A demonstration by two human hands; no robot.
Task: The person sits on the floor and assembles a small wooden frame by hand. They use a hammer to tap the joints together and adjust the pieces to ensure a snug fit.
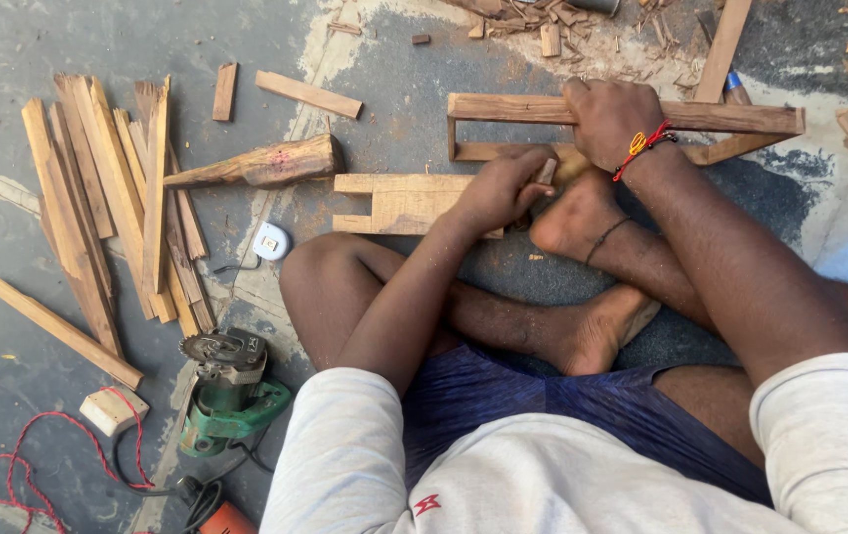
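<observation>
In the head view, a person sits on the concrete floor (9, 40) with crossed bare legs. The right hand (610, 121) is clenched over the upper bar of a narrow wooden frame (730, 119) and presses it down against the floor. The frame lies just beyond both hands, and one bare foot (574, 220) rests against its lower bar. The left hand (499, 190) is closed around a small wooden piece (546, 171), just below the frame and touching it; what kind of piece this is I cannot tell. Directly left of this hand a notched pale board (399, 205) lies flat. Further left there is a thick rough wood block (264, 164), and beyond it a pile of thin wooden slats (113, 198). Nearer to the person, below and left of the left hand, stands a green circular saw (229, 391), with a red cord (24, 445) wound from a small white block (113, 410). Beyond the right hand, wood chips (543, 25) are scattered. No container is visible.
</observation>
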